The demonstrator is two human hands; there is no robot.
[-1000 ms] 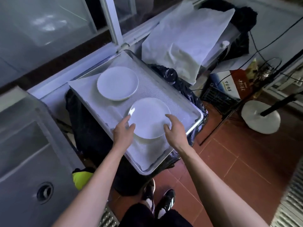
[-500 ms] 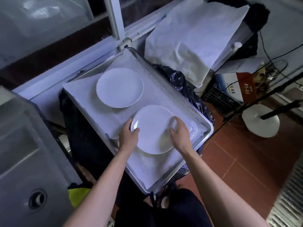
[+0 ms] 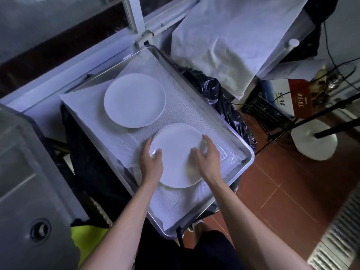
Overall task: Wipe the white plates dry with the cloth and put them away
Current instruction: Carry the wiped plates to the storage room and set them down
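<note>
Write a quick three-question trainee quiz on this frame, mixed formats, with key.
1. True or false: the far plate is stacked on the near plate.
2. Which hand touches the near plate? A) only the left hand B) only the right hand C) both
3. Fill in: both plates rest on a white liner inside a metal ___.

Key:
1. False; they lie apart, side by side on the liner.
2. C; each hand holds one side of the rim.
3. tray
</note>
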